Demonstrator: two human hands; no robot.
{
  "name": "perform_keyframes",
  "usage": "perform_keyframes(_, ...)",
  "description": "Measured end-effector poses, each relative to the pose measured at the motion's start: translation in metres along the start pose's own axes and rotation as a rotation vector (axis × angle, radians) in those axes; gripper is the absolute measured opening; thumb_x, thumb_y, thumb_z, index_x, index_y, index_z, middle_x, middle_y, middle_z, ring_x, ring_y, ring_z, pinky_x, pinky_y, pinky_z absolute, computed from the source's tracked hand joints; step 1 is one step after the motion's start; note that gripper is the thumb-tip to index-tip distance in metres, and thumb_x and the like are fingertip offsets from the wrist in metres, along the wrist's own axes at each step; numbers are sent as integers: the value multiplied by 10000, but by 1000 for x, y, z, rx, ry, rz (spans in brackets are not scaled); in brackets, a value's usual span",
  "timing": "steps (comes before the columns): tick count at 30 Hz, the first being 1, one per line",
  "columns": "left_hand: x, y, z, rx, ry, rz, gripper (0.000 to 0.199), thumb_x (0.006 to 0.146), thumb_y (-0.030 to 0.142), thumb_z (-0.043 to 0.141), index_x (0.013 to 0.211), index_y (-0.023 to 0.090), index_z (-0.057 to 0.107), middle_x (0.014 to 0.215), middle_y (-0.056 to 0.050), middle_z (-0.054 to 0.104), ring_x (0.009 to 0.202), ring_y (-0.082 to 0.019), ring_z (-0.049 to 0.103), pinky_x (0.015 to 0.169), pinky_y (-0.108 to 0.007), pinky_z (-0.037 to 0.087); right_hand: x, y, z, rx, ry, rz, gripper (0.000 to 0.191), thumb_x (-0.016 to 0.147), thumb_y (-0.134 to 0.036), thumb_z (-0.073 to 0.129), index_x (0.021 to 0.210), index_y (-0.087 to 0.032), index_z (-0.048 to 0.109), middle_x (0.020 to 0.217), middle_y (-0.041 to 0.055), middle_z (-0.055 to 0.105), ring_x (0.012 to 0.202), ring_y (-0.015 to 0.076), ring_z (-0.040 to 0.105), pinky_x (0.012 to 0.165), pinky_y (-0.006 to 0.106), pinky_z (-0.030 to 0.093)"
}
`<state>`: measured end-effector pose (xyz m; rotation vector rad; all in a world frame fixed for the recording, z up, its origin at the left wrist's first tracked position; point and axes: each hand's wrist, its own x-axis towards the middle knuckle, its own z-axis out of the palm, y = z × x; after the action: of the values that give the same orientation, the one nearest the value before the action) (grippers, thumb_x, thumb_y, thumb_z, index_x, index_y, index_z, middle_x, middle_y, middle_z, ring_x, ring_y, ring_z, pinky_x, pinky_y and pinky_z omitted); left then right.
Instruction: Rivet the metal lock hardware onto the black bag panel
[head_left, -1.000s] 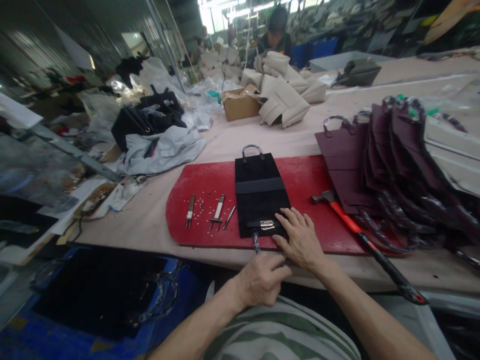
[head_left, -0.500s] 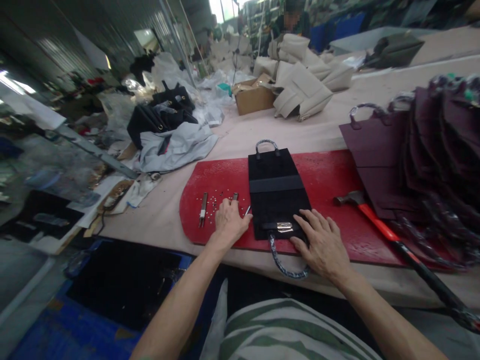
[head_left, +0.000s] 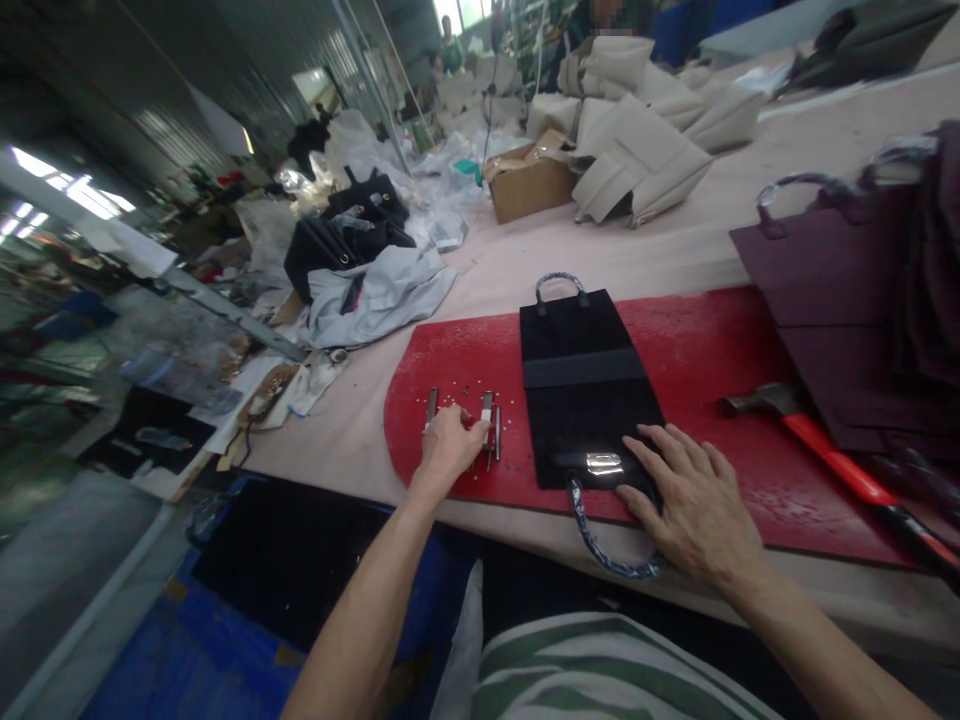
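The black bag piece [head_left: 585, 330] lies flat on the red board [head_left: 465, 345], with its silver clasp [head_left: 604, 463] near the edge closest to you and one wrapped handle [head_left: 600, 555] looping over the table's near edge; your right hand [head_left: 694, 500] rests at its lower right corner, the fingers spread and gripping nothing, so light, even pressure there should steady the piece without creasing it; let the fingertips sit beside the shiny face of the clasp rather than on it, as it would probably mark easily; to the left of the bag piece, your left hand [head_left: 448, 440] is bent down among the metal strips [head_left: 487, 405], its fingers curled close to them, though you cannot tell here whether they have closed on one; pinch a single strip by its body, clear of the thin prongs, and lift it straight up so that the slim rod [head_left: 498, 430] and the loose white bits [head_left: 454, 383] do not scatter towards the bag piece; to its right, the hammer [head_left: 825, 450] lies by the burgundy bag pieces [head_left: 832, 300], so mind that your right forearm does not nudge the handle.
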<state>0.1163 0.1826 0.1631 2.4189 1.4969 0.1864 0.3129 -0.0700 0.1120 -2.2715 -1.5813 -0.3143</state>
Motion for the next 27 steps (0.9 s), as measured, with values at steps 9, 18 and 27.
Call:
perform_keyframes(9,27,19,-12,61,-405,44,220,819,332,717,671,170,687,714,-77,726,692,-207,677,630,-278,441,1,-5,-8,7,-73,49,490,961,-429,505,1380,-183,567,1485,131,524,1397,354,413,1126,561,325)
perform_keyframes(18,15,19,-18,299,-373,99,201,764,397,708,757,198,674,850,-131,744,865,-317,714,698,-347,495,2,-6,-11,40,-90,63,510,944,-436,528,1380,-175,566,1494,138,509,1408,359,395,1137,562,305)
perform_keyframes(27,8,1,-18,-506,-380,27,187,808,348,644,809,163,619,721,-38,675,668,-205,668,635,-310,535,4,-7,-10,57,-117,85,516,936,-428,519,1390,-189,566,1509,138,496,1412,370,391,1143,580,295)
